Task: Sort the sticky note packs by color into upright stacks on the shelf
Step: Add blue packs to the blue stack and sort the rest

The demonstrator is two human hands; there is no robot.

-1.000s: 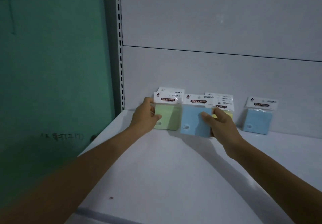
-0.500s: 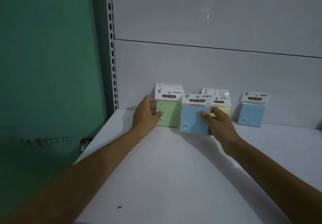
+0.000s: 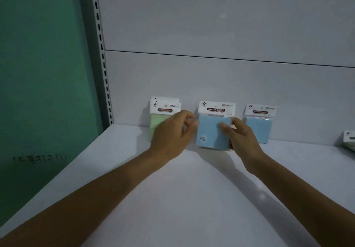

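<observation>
My right hand (image 3: 242, 139) grips a blue sticky note pack (image 3: 209, 131) by its right edge, thumb on the front, holding it upright just above the white shelf (image 3: 192, 198). A sliver of a pale yellow pack (image 3: 233, 126) shows behind my right fingers; the rest is hidden. My left hand (image 3: 172, 133) is blurred, with loosely curled fingers holding nothing, in front of the right side of the green pack stack (image 3: 156, 125), fingertips near the blue pack's left edge. A second blue pack (image 3: 258, 129) stands upright against the back wall to the right.
The shelf's grey back panel (image 3: 211, 77) rises behind the packs, with a slotted upright post (image 3: 103, 64) and a green wall at the left. Another pack (image 3: 348, 139) lies partly cut off at the far right edge.
My left hand let go of the green stack and moved right toward the blue pack. My right hand shifted the blue pack rightward, so it now covers the yellow packs.
</observation>
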